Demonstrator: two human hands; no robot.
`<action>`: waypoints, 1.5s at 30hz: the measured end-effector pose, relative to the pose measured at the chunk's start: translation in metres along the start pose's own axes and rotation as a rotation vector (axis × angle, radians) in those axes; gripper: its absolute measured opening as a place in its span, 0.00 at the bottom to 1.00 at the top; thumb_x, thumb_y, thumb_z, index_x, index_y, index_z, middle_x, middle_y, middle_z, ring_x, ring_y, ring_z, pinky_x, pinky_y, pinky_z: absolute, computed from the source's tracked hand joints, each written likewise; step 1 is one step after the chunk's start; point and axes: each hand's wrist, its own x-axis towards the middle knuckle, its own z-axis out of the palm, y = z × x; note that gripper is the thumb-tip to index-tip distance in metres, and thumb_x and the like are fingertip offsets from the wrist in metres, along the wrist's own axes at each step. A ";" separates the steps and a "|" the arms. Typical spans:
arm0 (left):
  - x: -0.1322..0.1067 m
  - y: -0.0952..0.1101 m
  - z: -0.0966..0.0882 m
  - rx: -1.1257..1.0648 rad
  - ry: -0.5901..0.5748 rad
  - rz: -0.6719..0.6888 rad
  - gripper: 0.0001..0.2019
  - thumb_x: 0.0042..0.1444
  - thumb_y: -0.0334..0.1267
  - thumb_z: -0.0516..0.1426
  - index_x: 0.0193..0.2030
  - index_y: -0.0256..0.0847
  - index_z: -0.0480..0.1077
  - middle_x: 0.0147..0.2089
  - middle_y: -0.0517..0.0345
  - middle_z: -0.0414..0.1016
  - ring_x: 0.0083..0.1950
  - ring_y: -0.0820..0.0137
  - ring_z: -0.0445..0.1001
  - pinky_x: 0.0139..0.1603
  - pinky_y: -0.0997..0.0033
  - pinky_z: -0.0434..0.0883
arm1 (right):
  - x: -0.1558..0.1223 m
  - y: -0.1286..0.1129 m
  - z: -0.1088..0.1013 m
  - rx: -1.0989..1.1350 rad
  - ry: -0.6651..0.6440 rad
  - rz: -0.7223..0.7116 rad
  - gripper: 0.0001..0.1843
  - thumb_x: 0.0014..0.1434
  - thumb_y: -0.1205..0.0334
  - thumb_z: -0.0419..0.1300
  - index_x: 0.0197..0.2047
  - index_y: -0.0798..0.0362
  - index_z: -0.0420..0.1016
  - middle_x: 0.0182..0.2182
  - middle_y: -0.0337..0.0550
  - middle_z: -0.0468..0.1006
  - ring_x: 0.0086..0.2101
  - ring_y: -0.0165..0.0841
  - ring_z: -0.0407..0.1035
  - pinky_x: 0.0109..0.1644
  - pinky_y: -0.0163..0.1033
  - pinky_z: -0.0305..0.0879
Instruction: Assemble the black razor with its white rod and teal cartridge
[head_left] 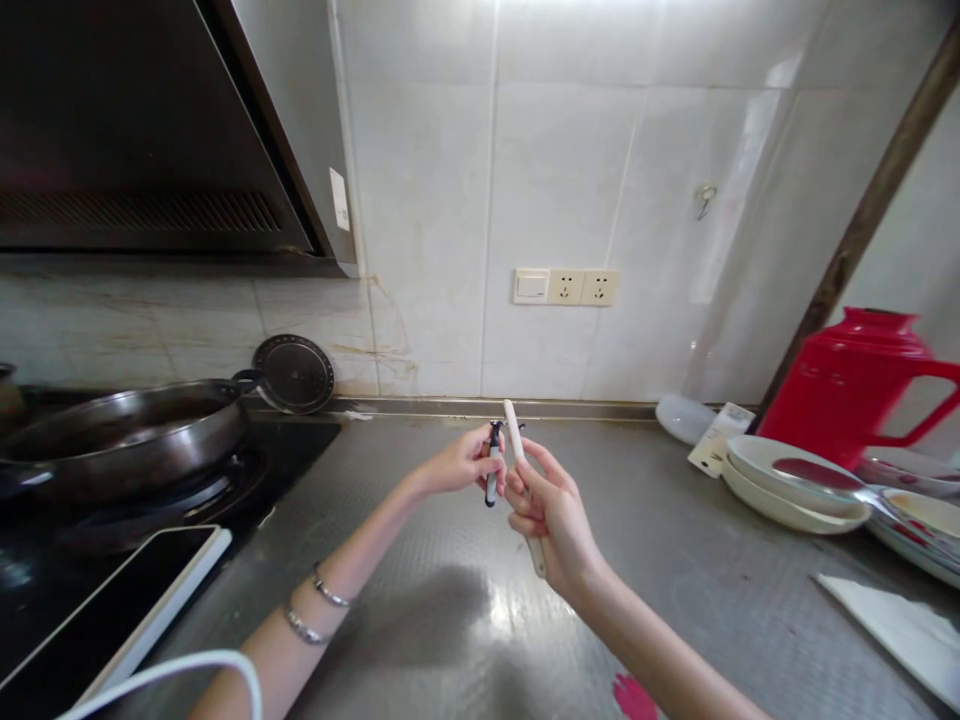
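My left hand (474, 461) is closed around a small black-and-grey tool (493, 470) with a crosspiece at its top, held upright; it looks like a peeler. Close beside it, my right hand (551, 500) grips a long slim white stick (514, 430) with rounded ends, perhaps a knife in its cover. This white piece leans a little, its top toward the wall and its lower end showing below my fingers. Both hands are raised over the grey metal counter (405, 600). The white stick partly hides the crosspiece, and I cannot tell whether the two things touch.
On the left, a steel pan (127, 440) sits on the black stove, with a phone (112, 620) and white cable in front. A dark round disc (294, 374) leans on the wall. At right stand a red jug (847, 385), stacked plates (795, 480) and a white sheet (892, 630).
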 end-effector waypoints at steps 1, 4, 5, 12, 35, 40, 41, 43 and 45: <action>0.000 0.000 0.000 -0.003 0.005 -0.002 0.18 0.49 0.46 0.59 0.37 0.37 0.57 0.27 0.59 0.70 0.26 0.73 0.72 0.24 0.76 0.68 | 0.000 0.002 0.000 0.000 -0.005 0.008 0.18 0.49 0.56 0.63 0.42 0.50 0.66 0.20 0.30 0.60 0.16 0.17 0.40 0.16 0.24 0.33; -0.001 0.001 0.000 -0.004 0.029 -0.009 0.20 0.47 0.47 0.60 0.37 0.37 0.58 0.28 0.60 0.69 0.26 0.74 0.72 0.24 0.77 0.69 | -0.003 0.008 -0.001 0.007 -0.010 0.043 0.18 0.49 0.56 0.63 0.43 0.49 0.65 0.20 0.29 0.60 0.16 0.17 0.40 0.16 0.24 0.33; -0.001 0.002 0.000 0.001 0.031 -0.013 0.20 0.47 0.47 0.60 0.37 0.37 0.58 0.28 0.60 0.69 0.25 0.74 0.72 0.24 0.77 0.69 | -0.003 0.008 0.000 0.010 -0.010 0.048 0.18 0.49 0.56 0.63 0.43 0.49 0.65 0.20 0.29 0.60 0.16 0.17 0.40 0.16 0.24 0.33; -0.001 0.002 0.002 0.002 -0.005 0.005 0.20 0.49 0.48 0.59 0.38 0.37 0.58 0.28 0.58 0.69 0.26 0.74 0.72 0.23 0.78 0.69 | -0.002 0.000 0.002 0.024 0.006 0.021 0.19 0.48 0.56 0.64 0.43 0.50 0.65 0.20 0.29 0.59 0.16 0.17 0.39 0.16 0.24 0.33; -0.001 0.004 0.002 -0.019 0.037 0.015 0.17 0.51 0.45 0.58 0.37 0.38 0.56 0.27 0.60 0.69 0.25 0.73 0.72 0.23 0.76 0.70 | -0.007 -0.003 -0.002 0.024 -0.036 0.056 0.17 0.49 0.56 0.64 0.42 0.50 0.66 0.20 0.29 0.58 0.16 0.17 0.38 0.16 0.24 0.32; -0.001 0.007 0.002 -0.011 0.134 0.012 0.17 0.51 0.45 0.58 0.38 0.39 0.56 0.25 0.62 0.69 0.25 0.71 0.73 0.24 0.73 0.70 | -0.009 0.002 -0.005 0.009 -0.055 0.097 0.18 0.50 0.55 0.63 0.43 0.50 0.65 0.20 0.29 0.59 0.16 0.17 0.39 0.16 0.24 0.32; -0.001 0.007 0.002 -0.002 0.116 0.007 0.17 0.51 0.45 0.58 0.38 0.39 0.56 0.25 0.62 0.69 0.24 0.72 0.73 0.23 0.74 0.70 | -0.008 0.000 -0.005 0.009 -0.059 0.069 0.18 0.51 0.56 0.63 0.43 0.50 0.65 0.21 0.29 0.59 0.16 0.17 0.39 0.16 0.24 0.32; 0.000 0.005 0.005 0.010 0.080 0.002 0.18 0.50 0.47 0.58 0.38 0.38 0.56 0.25 0.61 0.69 0.24 0.73 0.72 0.22 0.76 0.69 | -0.003 -0.004 -0.004 0.011 -0.067 0.021 0.17 0.51 0.56 0.63 0.43 0.50 0.66 0.21 0.30 0.58 0.17 0.17 0.39 0.16 0.24 0.32; 0.000 0.002 0.007 0.013 0.077 0.006 0.19 0.49 0.48 0.59 0.38 0.37 0.57 0.27 0.60 0.70 0.24 0.74 0.72 0.22 0.77 0.68 | 0.001 -0.004 -0.003 0.023 -0.064 0.011 0.18 0.50 0.56 0.63 0.43 0.50 0.66 0.20 0.29 0.58 0.16 0.17 0.39 0.16 0.24 0.32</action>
